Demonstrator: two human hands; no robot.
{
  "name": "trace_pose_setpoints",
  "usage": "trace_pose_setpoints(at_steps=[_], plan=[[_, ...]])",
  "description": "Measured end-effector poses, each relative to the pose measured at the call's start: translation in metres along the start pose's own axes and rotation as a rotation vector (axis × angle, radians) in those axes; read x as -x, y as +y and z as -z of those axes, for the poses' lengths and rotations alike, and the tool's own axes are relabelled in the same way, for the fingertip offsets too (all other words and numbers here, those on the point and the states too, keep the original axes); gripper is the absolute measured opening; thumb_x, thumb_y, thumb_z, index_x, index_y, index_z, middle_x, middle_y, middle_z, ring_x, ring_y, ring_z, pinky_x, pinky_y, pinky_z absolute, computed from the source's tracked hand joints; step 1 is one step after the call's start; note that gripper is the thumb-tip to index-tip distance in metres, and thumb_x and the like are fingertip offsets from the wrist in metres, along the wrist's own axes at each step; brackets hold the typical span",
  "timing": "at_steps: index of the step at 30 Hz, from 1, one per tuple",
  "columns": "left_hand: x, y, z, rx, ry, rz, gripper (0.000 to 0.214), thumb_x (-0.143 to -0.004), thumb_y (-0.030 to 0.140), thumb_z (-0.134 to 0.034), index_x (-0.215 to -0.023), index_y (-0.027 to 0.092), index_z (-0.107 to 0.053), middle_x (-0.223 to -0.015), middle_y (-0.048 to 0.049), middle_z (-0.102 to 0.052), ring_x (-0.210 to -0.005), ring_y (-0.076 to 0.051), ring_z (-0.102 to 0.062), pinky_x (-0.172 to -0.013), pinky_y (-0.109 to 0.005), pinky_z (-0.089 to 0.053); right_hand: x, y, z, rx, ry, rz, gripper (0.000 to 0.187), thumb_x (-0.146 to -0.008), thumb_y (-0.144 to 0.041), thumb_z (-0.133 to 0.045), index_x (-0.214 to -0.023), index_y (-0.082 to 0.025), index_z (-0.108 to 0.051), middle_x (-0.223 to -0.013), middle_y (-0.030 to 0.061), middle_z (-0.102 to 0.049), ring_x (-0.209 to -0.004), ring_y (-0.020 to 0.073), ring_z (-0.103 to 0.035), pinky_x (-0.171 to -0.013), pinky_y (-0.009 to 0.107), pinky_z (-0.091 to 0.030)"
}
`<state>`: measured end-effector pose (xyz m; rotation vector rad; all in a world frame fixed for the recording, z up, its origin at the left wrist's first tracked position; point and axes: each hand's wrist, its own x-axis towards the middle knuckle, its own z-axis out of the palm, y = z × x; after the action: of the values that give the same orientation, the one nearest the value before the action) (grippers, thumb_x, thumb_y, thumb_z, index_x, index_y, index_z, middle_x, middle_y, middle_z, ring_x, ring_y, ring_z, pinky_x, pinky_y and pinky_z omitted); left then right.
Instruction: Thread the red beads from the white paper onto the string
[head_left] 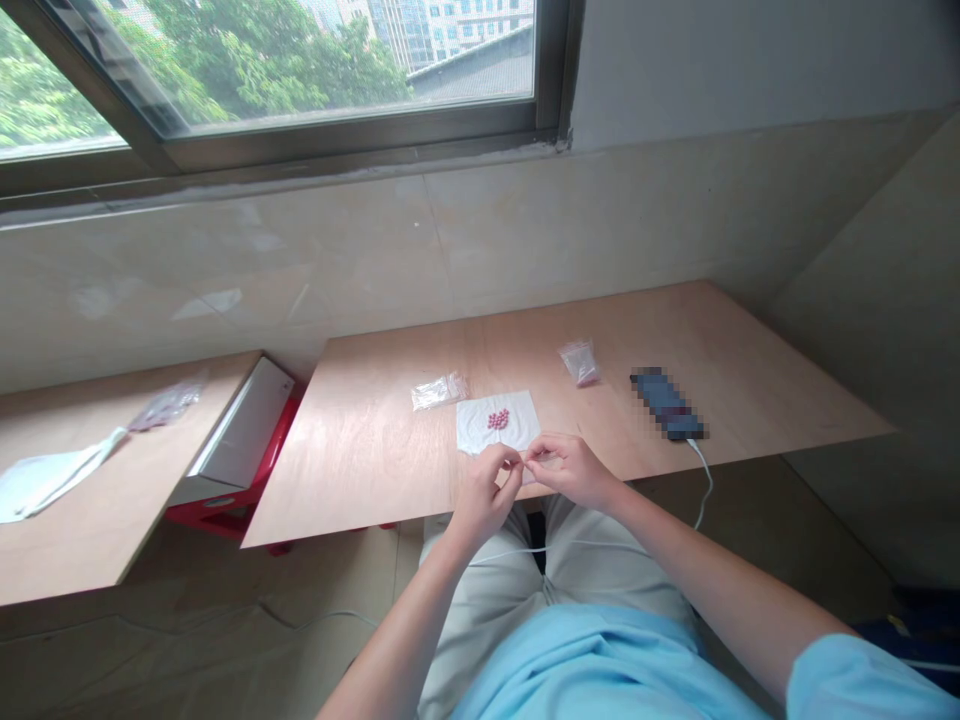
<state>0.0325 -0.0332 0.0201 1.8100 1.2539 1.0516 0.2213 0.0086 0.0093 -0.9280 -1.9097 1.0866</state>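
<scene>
My left hand (491, 486) and my right hand (568, 468) meet fingertip to fingertip over the front edge of the wooden board. Both are closed in a pinch; whatever sits between the fingertips is too small to make out. Just beyond them lies a white sheet (475, 428), paper or cloth, with a small cluster of pinkish-red beads (498, 419) in its middle. Behind the sheet to the left is a clear plastic bag (439, 391). A second small clear bag (580, 363), with something pinkish at its bottom, rests farther back on the right.
A phone (669, 403), blurred out, lies right on the board (757, 390), its white cable (707, 480) hanging over the front edge. Left, across a gap showing a red stool (255, 490), another board (97, 530) carries a white cloth (56, 475) and a plastic bag (166, 404).
</scene>
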Motion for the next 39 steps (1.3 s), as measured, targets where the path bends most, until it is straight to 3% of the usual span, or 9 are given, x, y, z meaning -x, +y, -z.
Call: trace_pose_setpoints(at_steps=[13,21,25,27,29,32,36,38,39], plan=[[-0.007,-0.001,0.016,0.0,0.106,0.029,0.016,-0.095,0.031,-0.055,-0.087,0.021,-0.064,-0.088,-0.0055,-0.064,-0.085,-0.02,-0.059,-0.08,-0.032,-0.045,-0.005,0.008,0.022,-0.034,0.038,-0.096,0.018,-0.088,-0.036,-0.063,-0.082,-0.021,-0.069,-0.082,0.0032,-0.068,-0.079,0.0197,-0.061,-0.076,0.032,-0.048],[-0.009,-0.014,0.021,0.254,0.14,0.146,0.019,-0.094,0.037,-0.059,-0.092,0.018,-0.063,-0.089,-0.0048,-0.064,-0.082,-0.018,-0.063,-0.076,-0.032,-0.053,-0.015,0.035,0.02,-0.387,0.122,-0.242,0.031,-0.08,-0.049,-0.071,-0.087,-0.019,-0.065,-0.093,0.0058,-0.069,-0.087,0.0193,-0.064,-0.081,0.033,-0.052],[-0.01,-0.02,0.016,0.426,0.122,0.195,0.022,-0.093,0.04,-0.062,-0.094,0.018,-0.062,-0.087,-0.0046,-0.064,-0.084,-0.019,-0.065,-0.07,-0.034,-0.059,-0.009,0.029,0.0,-0.505,-0.03,-0.236,0.041,-0.076,-0.047,-0.077,-0.106,-0.022,-0.064,-0.11,0.0077,-0.07,-0.098,0.0208,-0.066,-0.084,0.034,-0.054],[-0.01,-0.021,0.014,0.465,0.127,0.229,0.025,-0.091,0.041,-0.064,-0.094,0.017,-0.064,-0.085,-0.0049,-0.064,-0.083,-0.019,-0.066,-0.068,-0.033,-0.06,-0.005,0.026,-0.009,-0.523,-0.114,-0.248,0.035,-0.08,-0.049,-0.074,-0.1,-0.021,-0.066,-0.097,0.0063,-0.071,-0.088,0.0197,-0.068,-0.079,0.034,-0.056],[-0.01,-0.022,0.014,0.495,0.132,0.27,0.03,-0.089,0.044,-0.066,-0.101,0.016,-0.066,-0.085,-0.0058,-0.066,-0.084,-0.02,-0.066,-0.066,-0.033,-0.061,-0.007,0.026,-0.006,-0.515,-0.093,-0.254,0.033,-0.084,-0.05,-0.07,-0.093,-0.019,-0.066,-0.081,0.0034,-0.068,-0.07,0.0162,-0.066,-0.067,0.03,-0.055],[-0.011,-0.026,0.018,0.504,0.143,0.324,0.043,-0.088,0.047,-0.065,-0.118,0.016,-0.064,-0.088,-0.0079,-0.068,-0.086,-0.021,-0.067,-0.064,-0.031,-0.06,-0.031,0.036,0.027,-0.451,0.105,-0.249,0.036,-0.084,-0.052,-0.068,-0.095,-0.018,-0.065,-0.07,0.0004,-0.063,-0.053,0.0123,-0.057,-0.046,0.023,-0.042],[-0.011,-0.034,0.023,0.45,0.166,0.357,0.045,-0.088,0.049,-0.064,-0.119,0.016,-0.064,-0.087,-0.0072,-0.067,-0.084,-0.019,-0.066,-0.062,-0.029,-0.058,-0.082,0.061,0.1,-0.216,0.487,-0.251,0.039,-0.086,-0.053,-0.061,-0.1,-0.017,-0.065,-0.068,0.0013,-0.063,-0.05,0.0122,-0.055,-0.047,0.024,-0.042],[-0.012,-0.038,0.022,0.426,0.162,0.375,0.043,-0.087,0.049,-0.065,-0.114,0.016,-0.065,-0.086,-0.0069,-0.067,-0.082,-0.019,-0.066,-0.061,-0.028,-0.057,-0.098,0.073,0.127,0.033,0.475,-0.312,0.039,-0.088,-0.051,-0.058,-0.095,-0.014,-0.066,-0.074,0.0071,-0.068,-0.058,0.0156,-0.061,-0.055,0.027,-0.048],[-0.012,-0.039,0.022,0.417,0.158,0.383,0.042,-0.086,0.049,-0.065,-0.111,0.015,-0.065,-0.086,-0.0069,-0.067,-0.08,-0.019,-0.066,-0.06,-0.028,-0.057,-0.102,0.078,0.136,0.077,0.474,-0.311,0.036,-0.084,-0.047,-0.064,-0.092,-0.012,-0.068,-0.077,0.0103,-0.07,-0.065,0.0185,-0.065,-0.06,0.03,-0.05]])
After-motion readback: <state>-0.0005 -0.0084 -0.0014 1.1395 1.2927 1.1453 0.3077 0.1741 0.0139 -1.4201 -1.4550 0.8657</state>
